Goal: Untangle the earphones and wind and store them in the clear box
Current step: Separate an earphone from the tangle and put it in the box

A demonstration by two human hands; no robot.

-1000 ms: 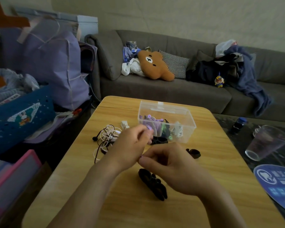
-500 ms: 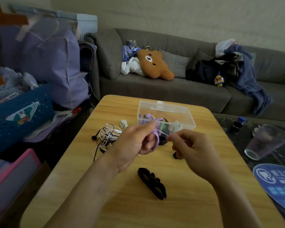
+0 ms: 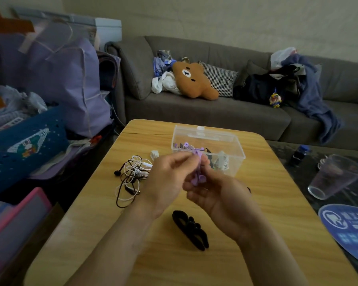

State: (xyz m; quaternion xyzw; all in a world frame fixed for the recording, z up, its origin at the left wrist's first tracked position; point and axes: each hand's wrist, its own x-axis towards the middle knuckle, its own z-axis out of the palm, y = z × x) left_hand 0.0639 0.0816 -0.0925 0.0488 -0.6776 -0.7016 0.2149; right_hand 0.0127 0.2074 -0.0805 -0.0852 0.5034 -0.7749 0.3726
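A: Where are the purple earphones [image 3: 197,171]?

B: Held up above the wooden table [image 3: 267,203], between both hands, just in front of the clear box [image 3: 235,150]. The bundle's long axis runs roughly up and down, leaning a little: one end points up toward the box, the lower loops point down toward the person.

A: And the hands?

B: The left hand [image 3: 170,178] has its fingers curled, pinching the upper part of the cord. The right hand [image 3: 217,195] has its fingers curled round the lower loops from beneath.

A: What's in the box?

B: It stands open-topped, holding more purple cord along with dark and pale pieces; I cannot make them out singly.

A: Anything still tangled?

B: Yes, a knot of black and white earphones [image 3: 132,174] lies on the table left of the left hand, its loose loops trailing toward the near edge. A small white piece [image 3: 154,154] sits between that knot and the box. Nearer the person, below the hands, lies a black bundle [image 3: 191,229], long axis slanting from upper left to lower right.

A: Beyond the table?

B: A clear plastic cup [image 3: 335,176] lies tipped on the dark surface to the right, and a grey sofa [image 3: 205,114] behind.
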